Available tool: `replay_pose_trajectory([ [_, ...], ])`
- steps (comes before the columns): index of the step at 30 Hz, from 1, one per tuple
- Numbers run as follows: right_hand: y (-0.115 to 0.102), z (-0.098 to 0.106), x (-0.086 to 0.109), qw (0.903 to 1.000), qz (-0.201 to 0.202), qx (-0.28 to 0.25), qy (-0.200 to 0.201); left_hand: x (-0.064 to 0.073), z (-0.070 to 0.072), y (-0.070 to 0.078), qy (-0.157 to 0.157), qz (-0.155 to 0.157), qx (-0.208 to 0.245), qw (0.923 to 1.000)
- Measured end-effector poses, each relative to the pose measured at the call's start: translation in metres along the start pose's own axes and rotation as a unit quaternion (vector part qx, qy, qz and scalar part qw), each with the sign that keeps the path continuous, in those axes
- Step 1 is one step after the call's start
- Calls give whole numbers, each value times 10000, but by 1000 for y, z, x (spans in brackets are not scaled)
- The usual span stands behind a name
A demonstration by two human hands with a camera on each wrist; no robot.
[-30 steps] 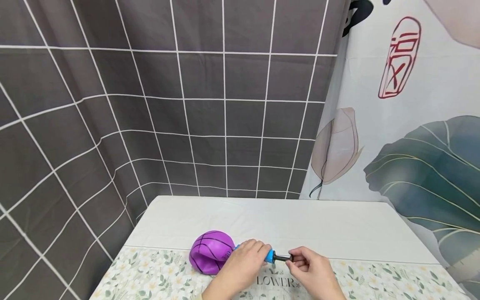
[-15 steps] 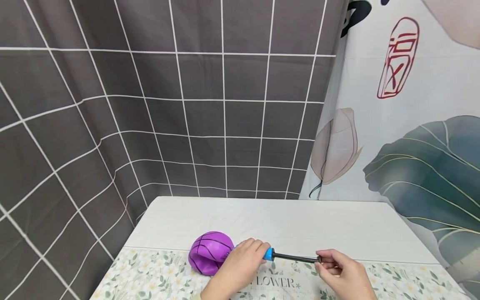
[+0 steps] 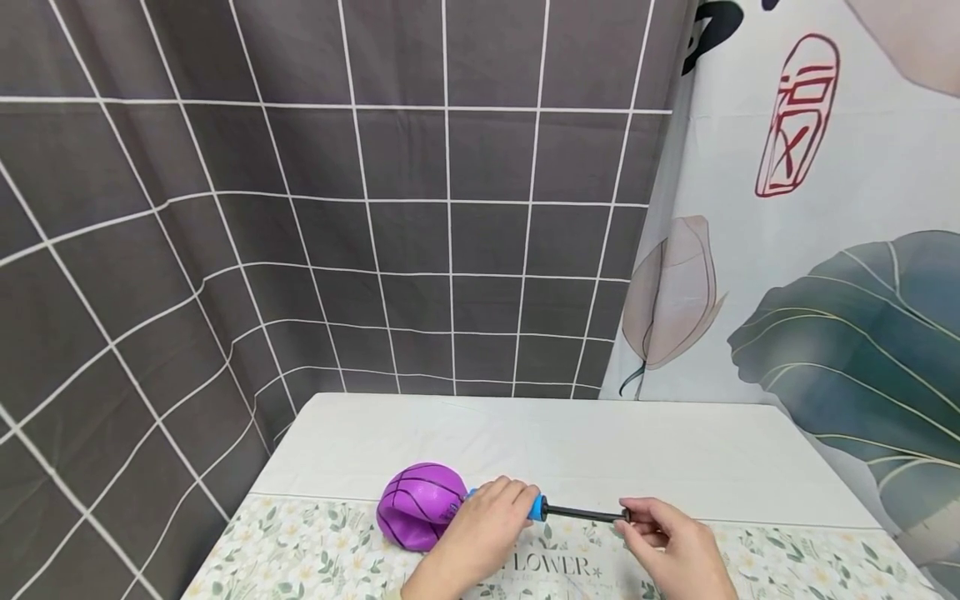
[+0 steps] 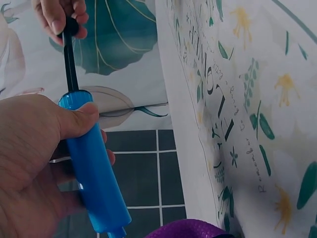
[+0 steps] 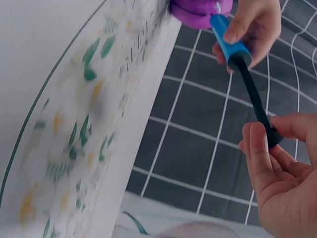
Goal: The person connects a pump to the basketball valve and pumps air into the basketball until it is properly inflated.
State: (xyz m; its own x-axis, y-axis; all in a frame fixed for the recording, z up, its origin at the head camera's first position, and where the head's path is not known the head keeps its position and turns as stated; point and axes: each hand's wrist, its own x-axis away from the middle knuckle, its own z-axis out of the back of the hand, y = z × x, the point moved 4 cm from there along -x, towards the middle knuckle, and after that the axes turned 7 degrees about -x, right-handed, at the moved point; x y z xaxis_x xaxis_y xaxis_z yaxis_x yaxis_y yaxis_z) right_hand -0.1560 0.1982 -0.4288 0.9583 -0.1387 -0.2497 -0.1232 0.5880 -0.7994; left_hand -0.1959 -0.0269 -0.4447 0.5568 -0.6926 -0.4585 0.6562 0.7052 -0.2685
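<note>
A blue hand pump (image 4: 101, 173) has its barrel gripped by my left hand (image 3: 487, 529), thumb and fingers wrapped round it. At the other end, my right hand (image 3: 671, 542) pinches the black end of the pump's rod (image 3: 581, 513), which is drawn well out of the barrel. To the left of my left hand lies a purple ball (image 3: 420, 504) with black lines, caved in on its near side. In the right wrist view the pump's nozzle end meets the ball, with a small metallic piece at the joint.
The table (image 3: 562, 442) bears a white cloth with a floral printed front band. Behind it hangs a dark grey curtain (image 3: 491, 237) with white grid lines. A white cloth with leaf prints (image 3: 720, 317) hangs at the right.
My right hand drew the pump rod out to the right, then came slightly back left in the last half second. My left hand and the ball stay nearly still.
</note>
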Motion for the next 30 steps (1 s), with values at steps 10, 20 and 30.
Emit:
replay_pose_trajectory([
  [10,-21,-45,-1,9980,343,-491,-224,-2,1,6,67,-53,-50,10000],
  [20,-20,-59,-3,9957,537,-328,-683,-1,-2,3,-37,-123,38,9999],
  [30,-4,-18,-1,9993,277,-226,-131,2,1,-2,6,28,106,9999],
])
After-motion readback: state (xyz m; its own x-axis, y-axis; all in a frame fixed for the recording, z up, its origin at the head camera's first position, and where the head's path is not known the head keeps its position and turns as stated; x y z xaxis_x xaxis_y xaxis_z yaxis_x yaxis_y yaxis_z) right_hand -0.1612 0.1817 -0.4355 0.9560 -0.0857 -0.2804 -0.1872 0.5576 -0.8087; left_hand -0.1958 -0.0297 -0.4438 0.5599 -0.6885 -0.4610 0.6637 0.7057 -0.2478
